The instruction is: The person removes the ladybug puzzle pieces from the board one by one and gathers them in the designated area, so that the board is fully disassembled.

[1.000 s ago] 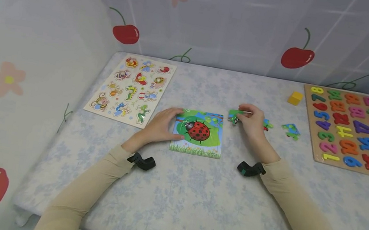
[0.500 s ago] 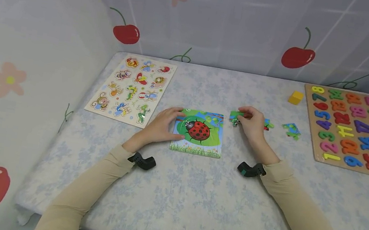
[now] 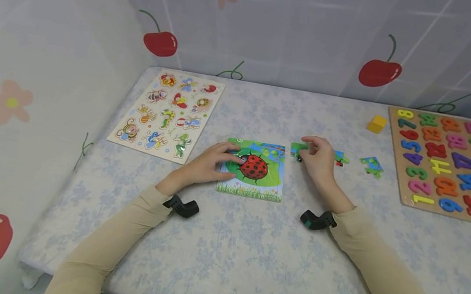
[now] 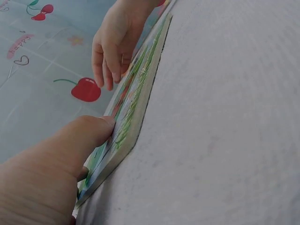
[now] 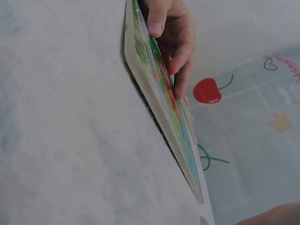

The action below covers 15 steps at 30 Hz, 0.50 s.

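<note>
In the head view, a square ladybug jigsaw puzzle board point(image 3: 261, 171) lies flat on the table. My left hand point(image 3: 206, 163) rests over its left side, fingers spread onto the picture near the ladybug's head, thumb on the lower left part. To the right of the board, my right hand point(image 3: 320, 161) pinches a green and blue puzzle piece point(image 3: 296, 149) low over the table. The fingers partly cover that piece. Just behind the right hand another puzzle piece point(image 3: 341, 158) shows, partly hidden. A further loose puzzle piece point(image 3: 371, 166) lies farther right.
An insect puzzle board point(image 3: 166, 122) lies at the back left. At the right is a wooden number board point(image 3: 431, 167) with coloured numerals and signs. A yellow block point(image 3: 376, 124) sits near its left edge. A patterned curtain point(image 3: 270, 31) stands behind the table.
Left fingers have moved from the board's upper left edge inward onto the picture, near the ladybug's head. The right hand and its puzzle piece have shifted only slightly.
</note>
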{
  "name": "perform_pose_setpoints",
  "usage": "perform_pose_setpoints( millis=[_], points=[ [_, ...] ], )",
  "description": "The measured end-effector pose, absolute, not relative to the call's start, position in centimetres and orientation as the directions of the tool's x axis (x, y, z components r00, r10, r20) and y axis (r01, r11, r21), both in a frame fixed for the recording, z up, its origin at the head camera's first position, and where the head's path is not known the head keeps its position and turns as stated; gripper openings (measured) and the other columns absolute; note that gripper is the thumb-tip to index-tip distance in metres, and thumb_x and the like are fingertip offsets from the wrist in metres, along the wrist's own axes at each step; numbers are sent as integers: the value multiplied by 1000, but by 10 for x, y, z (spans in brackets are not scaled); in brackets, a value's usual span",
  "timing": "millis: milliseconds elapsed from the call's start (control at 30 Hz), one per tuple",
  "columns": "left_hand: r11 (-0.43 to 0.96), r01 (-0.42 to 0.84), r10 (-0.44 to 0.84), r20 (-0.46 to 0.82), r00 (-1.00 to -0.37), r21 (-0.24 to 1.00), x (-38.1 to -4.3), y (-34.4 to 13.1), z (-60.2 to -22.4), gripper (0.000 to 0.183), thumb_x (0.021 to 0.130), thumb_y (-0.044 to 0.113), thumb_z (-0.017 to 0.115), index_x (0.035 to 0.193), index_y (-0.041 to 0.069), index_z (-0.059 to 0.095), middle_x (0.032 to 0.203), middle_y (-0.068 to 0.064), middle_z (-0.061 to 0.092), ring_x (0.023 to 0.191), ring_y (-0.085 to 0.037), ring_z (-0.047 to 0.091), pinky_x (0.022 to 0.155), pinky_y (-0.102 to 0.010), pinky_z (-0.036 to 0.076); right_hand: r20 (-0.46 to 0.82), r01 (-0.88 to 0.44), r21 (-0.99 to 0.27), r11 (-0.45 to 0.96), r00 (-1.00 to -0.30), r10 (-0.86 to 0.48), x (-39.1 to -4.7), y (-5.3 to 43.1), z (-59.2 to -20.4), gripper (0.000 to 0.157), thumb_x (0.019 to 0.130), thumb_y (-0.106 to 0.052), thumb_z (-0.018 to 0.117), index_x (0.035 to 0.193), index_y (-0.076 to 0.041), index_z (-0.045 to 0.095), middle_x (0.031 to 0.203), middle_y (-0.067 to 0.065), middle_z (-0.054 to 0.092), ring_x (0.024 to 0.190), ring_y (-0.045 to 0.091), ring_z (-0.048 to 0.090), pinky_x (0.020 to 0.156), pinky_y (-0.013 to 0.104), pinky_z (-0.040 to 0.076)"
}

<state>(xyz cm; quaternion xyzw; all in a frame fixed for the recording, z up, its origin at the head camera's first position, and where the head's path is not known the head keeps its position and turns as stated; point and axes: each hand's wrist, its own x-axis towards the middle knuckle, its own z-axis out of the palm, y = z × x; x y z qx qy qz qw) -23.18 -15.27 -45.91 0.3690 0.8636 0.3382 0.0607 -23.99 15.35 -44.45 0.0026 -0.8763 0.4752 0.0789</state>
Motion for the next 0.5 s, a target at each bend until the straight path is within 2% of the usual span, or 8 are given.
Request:
perform_pose_setpoints(
  millis=[133, 333, 500],
  points=[
    [494, 615, 693, 148, -705, 615, -232, -151, -460, 32, 87, 25, 69, 119, 18, 69, 146, -12, 42, 140, -30, 32, 114, -54, 23, 140, -130, -839, 528, -990, -21, -230, 148, -437, 27, 87, 2, 62, 114, 4, 64, 121, 22, 58, 106, 36, 54, 84, 44, 47],
    [498, 628, 699, 152, -699, 598, -232, -150, -461, 30, 88, 25, 68, 117, 20, 70, 145, -13, 42, 139, -31, 33, 113, -56, 24, 44, -150, -840, 521, -977, -210, -208, 141, -435, 29, 87, -6, 65, 116, 0, 65, 117, 20, 63, 100, 29, 57, 80, 32, 46],
    [516, 630, 701, 137, -700, 580, -231, -152, -460, 38, 89, 26, 67, 127, 21, 64, 147, -12, 40, 139, -31, 32, 114, -55, 23, 30, -176, -836, 520, -960, -277, -200, 137, -440, 32, 85, -7, 68, 117, -1, 65, 119, 19, 63, 102, 30, 59, 79, 30, 45]
  ],
)
